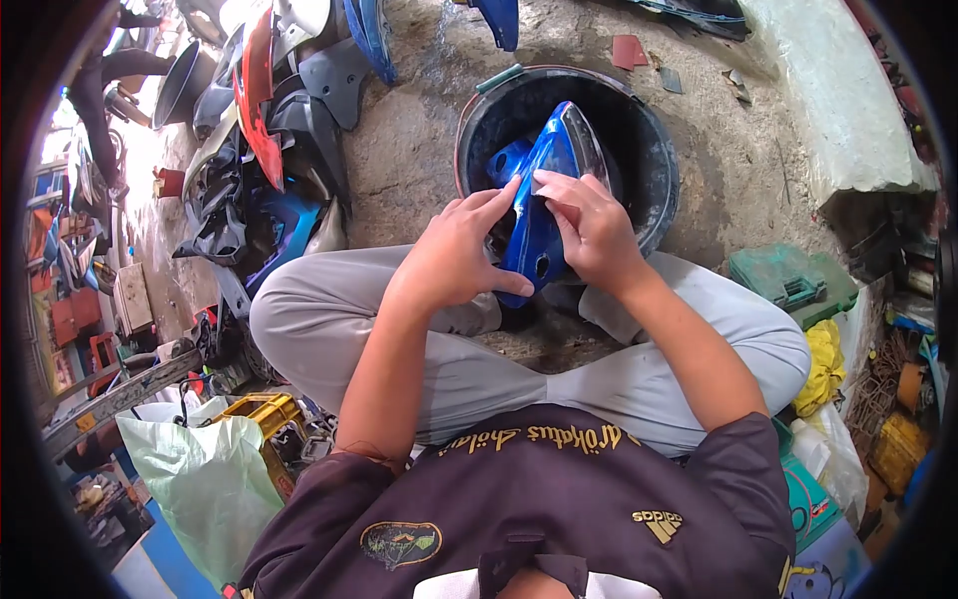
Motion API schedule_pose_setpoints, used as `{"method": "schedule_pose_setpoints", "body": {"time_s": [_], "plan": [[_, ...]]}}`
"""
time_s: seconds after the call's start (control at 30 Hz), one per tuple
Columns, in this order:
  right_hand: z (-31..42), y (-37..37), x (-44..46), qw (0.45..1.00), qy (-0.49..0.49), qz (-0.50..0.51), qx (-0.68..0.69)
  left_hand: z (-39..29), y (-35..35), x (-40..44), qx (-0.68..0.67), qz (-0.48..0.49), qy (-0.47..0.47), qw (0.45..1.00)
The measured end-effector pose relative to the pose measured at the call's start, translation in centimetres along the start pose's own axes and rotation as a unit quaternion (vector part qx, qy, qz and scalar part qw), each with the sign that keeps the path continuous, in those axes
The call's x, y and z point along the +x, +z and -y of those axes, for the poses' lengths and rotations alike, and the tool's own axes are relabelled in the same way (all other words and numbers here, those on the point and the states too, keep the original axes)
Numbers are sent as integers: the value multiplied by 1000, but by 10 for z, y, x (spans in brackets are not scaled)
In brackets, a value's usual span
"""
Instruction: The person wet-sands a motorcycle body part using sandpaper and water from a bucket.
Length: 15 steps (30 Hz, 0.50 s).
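A glossy blue plastic motorcycle body panel (539, 165), with a dark strip along its right side, stands tilted over a black bucket (654, 205). My left hand (449, 250) holds the panel by its left edge, thumb at the lower end near a round hole and fingers higher up. Against the upper face of the panel, the fingers of my right hand (594, 230) are pinched together. Whatever lies between those fingertips is too small to make out. Another blue part (507, 160) sits inside the bucket, partly hidden behind the panel.
Several body panels, including a red one (257, 100), are piled at the upper left. Reddish sheet scraps (629, 52) lie on the concrete floor. A green tool case (778, 275) is by my right knee. A pale plastic bag (205, 479) and yellow crate (261, 411) stand at lower left.
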State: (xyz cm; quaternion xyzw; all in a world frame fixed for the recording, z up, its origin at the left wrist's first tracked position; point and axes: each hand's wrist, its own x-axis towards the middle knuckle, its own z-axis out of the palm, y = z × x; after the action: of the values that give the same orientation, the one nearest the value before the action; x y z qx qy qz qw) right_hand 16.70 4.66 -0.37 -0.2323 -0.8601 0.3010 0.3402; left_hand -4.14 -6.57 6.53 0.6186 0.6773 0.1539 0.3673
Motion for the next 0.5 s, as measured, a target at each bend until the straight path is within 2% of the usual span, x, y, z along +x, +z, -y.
{"method": "schedule_pose_setpoints", "body": {"time_s": [0.07, 0.13, 0.2, 0.23, 0.33, 0.37, 0.4, 0.47, 0.5], "plan": [[-8, -3, 2, 1000, 4, 10, -6, -2, -1, 0, -1, -3, -4, 1000], [-27, -4, 5, 996, 88, -8, -23, -2, -2, -1, -8, 0, -8, 1000], [-16, -2, -1, 1000, -19, -18, 10, -3, -2, 1, -12, 2, -8, 1000], [-6, -1, -3, 999, -39, 5, 20, -2, -1, -1, -14, 2, -9, 1000], [-18, -3, -5, 998, -46, -3, -30, -2, -3, -1, -13, 3, -11, 1000], [-33, 0, -6, 1000, 11, -26, -13, -3, -3, -1, -15, 2, -10, 1000], [-34, -2, 0, 998, 20, -29, -49, -3, -3, -1, -10, 3, -10, 1000], [-17, 0, -5, 1000, 6, -14, -1, -1, -2, -1, -3, 3, -7, 1000], [-1, -2, -1, 999, -35, 11, -6, 0, 0, -1, -4, -1, -4, 1000]]}}
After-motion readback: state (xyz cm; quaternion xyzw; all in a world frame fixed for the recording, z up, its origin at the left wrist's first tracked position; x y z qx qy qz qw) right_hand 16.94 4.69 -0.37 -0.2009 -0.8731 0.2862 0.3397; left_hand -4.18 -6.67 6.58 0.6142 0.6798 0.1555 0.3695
